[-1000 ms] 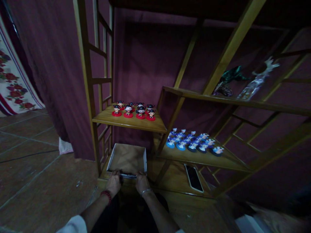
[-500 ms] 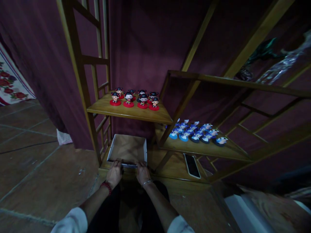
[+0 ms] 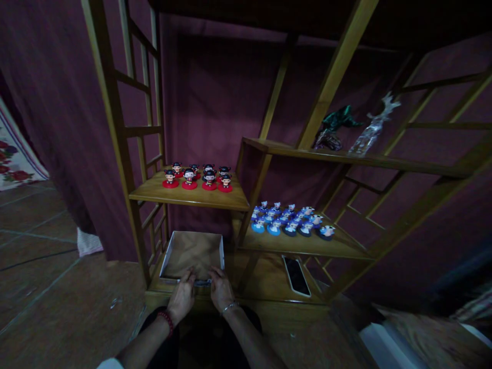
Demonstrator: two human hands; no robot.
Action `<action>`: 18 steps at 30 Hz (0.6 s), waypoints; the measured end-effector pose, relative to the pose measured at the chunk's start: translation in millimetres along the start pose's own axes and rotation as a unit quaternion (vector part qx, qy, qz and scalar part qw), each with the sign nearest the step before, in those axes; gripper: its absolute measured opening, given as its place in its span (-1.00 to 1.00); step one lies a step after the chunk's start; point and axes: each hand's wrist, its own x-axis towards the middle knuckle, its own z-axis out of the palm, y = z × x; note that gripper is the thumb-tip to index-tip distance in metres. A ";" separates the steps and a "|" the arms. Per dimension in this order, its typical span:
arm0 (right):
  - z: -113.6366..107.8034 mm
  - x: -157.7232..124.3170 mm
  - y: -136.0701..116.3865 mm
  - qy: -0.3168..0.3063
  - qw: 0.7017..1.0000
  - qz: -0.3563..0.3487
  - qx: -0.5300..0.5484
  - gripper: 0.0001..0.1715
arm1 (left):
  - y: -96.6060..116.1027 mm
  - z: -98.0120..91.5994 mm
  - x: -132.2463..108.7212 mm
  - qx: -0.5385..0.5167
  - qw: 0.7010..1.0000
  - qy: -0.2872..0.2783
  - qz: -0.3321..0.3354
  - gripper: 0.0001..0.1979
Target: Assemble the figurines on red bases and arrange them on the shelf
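Observation:
A shallow open cardboard box [image 3: 194, 251], brown inside with pale sides, lies on the bottom shelf at the left. My left hand [image 3: 183, 296], with a red bead bracelet at the wrist, has its fingers bent over the box's near wall. A little to the right, my right hand [image 3: 222, 292] grips the same wall; a silver bracelet circles that wrist. Both sets of fingertips reach just inside the box, and the thumbs are hard to make out. On the shelf above stand several black-haired figurines [image 3: 188, 178] on red round bases.
Several blue-and-white figurines [image 3: 291, 223] stand on the lower right shelf [image 3: 269, 244]. Beneath it lies a phone [image 3: 296, 275]. A clear wrapped item [image 3: 371, 134] and a green wrapped item [image 3: 338, 123] sit higher up. A wooden post [image 3: 111, 133] bounds the left side.
My view has tilted up and turned slightly right, so the shelves appear lower and further left. Both hands remain at the box's near wall, their fingers reaching slightly further in.

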 end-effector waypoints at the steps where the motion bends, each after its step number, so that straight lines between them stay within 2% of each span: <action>1: -3.3 -0.2 -2.1 0.006 1.000 -0.003 0.004 -0.47 | 3.7 -0.1 1.5 -0.011 1.000 0.002 0.008 -0.45; 8: -27.2 -2.6 -15.0 0.027 0.999 -0.016 0.037 -0.48 | 31.2 -3.8 7.9 -0.094 0.992 0.021 0.084 -0.38; 14: -41.4 -0.8 -20.4 0.030 0.998 -0.004 0.049 -0.51 | 56.9 -10.1 5.3 -0.136 0.986 0.017 0.099 -0.40; 18: -46.9 -0.3 -21.7 0.017 0.999 -0.006 0.044 -0.51 | 64.3 -15.3 2.5 -0.135 0.986 0.009 0.097 -0.42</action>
